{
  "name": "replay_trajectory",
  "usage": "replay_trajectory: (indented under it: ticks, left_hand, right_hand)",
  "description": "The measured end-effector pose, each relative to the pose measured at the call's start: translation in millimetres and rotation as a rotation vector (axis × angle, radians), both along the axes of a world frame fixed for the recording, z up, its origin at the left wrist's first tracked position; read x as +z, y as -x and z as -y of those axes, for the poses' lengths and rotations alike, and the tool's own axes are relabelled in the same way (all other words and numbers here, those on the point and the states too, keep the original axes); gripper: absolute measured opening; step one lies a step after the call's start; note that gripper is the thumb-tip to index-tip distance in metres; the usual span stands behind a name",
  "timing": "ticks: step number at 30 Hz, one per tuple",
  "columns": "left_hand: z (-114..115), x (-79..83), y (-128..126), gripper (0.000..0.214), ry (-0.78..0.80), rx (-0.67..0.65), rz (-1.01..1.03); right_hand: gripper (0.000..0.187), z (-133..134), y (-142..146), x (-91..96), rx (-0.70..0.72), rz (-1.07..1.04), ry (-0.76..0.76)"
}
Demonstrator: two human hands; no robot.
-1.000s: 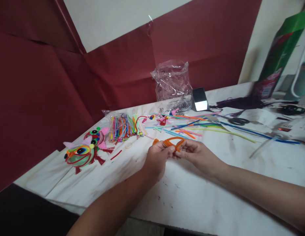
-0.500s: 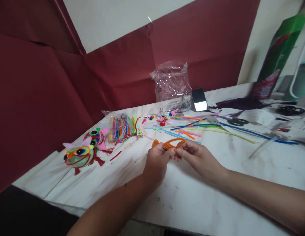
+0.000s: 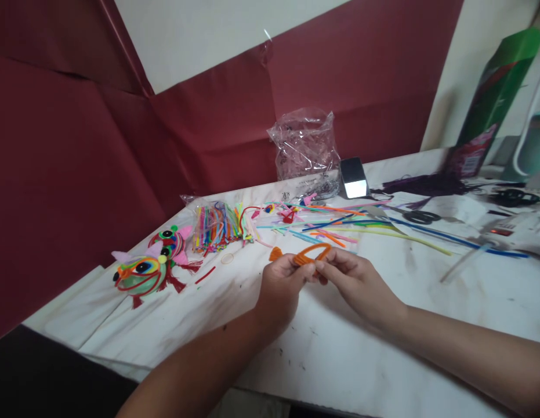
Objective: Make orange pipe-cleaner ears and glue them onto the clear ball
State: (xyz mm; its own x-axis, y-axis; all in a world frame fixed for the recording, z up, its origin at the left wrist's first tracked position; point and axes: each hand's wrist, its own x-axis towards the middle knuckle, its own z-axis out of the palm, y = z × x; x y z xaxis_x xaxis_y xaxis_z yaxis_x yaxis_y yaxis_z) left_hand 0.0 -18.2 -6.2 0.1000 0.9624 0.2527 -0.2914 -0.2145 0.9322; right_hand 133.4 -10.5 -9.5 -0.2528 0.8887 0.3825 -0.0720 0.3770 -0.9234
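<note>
Between my two hands is an orange pipe cleaner (image 3: 318, 249), bent into a loop with several strands side by side. My left hand (image 3: 282, 285) is closed around its left side, and an orange end pokes out past the fingers. With thumb and fingertips pinched, my right hand (image 3: 354, 284) grips the loop's right side. The two thumbs almost meet at the lower edge of the loop. My fingers hide part of the orange piece. Beyond the hands lie loose pipe cleaners (image 3: 339, 222) in blue, orange, pink and yellow.
Two colourful fish-like ornaments (image 3: 141, 270) with red tassels stand at the left. A bundle of pipe cleaners (image 3: 217, 223) lies behind them. Farther back are a clear plastic bag (image 3: 307, 148) and a phone-like dark object (image 3: 353, 177). Scissors (image 3: 420, 216) and a glue gun (image 3: 513, 229) rest at right.
Both hands have shifted very slightly to the right with the orange pipe cleaner. The loop has tilted a little, and the grip of both hands stays the same.
</note>
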Motion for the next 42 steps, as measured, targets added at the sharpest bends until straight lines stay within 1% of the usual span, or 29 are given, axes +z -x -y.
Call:
replay_trajectory:
  ticks: [3, 5, 8, 10, 13, 16, 19, 25, 28, 31, 35, 39, 42]
  left_hand:
    - [-6, -0.3, 1, 0.010, 0.039, -0.009, 0.070]
    - [-9, -1.3, 2, 0.010, 0.065, -0.024, 0.085]
    - [-11, -4.9, 2, 0.009, 0.052, -0.041, 0.053]
    - [-10, -7.8, 2, 0.003, 0.031, -0.003, 0.031]
    - [-8, -9.9, 1, 0.011, 0.005, 0.065, -0.033]
    - [-6, -8.0, 3, 0.016, -0.001, 0.038, -0.082]
    - [-7, -3.1, 8, 0.014, 0.039, 0.014, -0.063]
    - [-14, 2.1, 14, 0.018, 0.048, 0.099, -0.071]
    - [-15, 0.7, 14, 0.020, 0.057, 0.104, -0.049]
    - [-14, -1.2, 13, 0.019, 0.049, 0.108, -0.075]
    - [-12, -4.3, 12, 0.018, 0.031, 0.107, -0.070]
    - [-13, -6.7, 12, 0.026, 0.022, 0.122, -0.115]
    - [-16, -3.3, 15, 0.041, 0.054, 0.137, -0.119]
  right_hand:
    - [0.023, -3, 1, -1.3, 0.047, 0.005, 0.007]
    - [0.022, -4, 1, -2.3, 0.048, 0.031, 0.030]
    - [0.020, -4, 2, -3.6, 0.003, 0.080, 0.054]
    - [0.019, -4, 2, -3.9, -0.030, 0.104, 0.054]
    - [0.017, -4, 2, -2.7, -0.054, 0.102, 0.036]
    - [0.014, -5, 0, 0.1, -0.048, 0.079, 0.031]
    - [0.011, -7, -2, 2.2, -0.045, 0.088, 0.052]
    - [0.013, -10, -3, 0.0, 0.018, 0.119, 0.070]
    - [0.019, -10, -2, -2.0, 0.023, 0.130, 0.070]
    - [0.023, -9, -2, -3.7, 0.005, 0.163, 0.070]
    - [0.020, -7, -2, -4.7, -0.007, 0.142, 0.080]
    - [0.019, -8, -2, -3.5, -0.004, 0.126, 0.087]
    - [0.020, -11, -4, -1.9, 0.018, 0.145, 0.094]
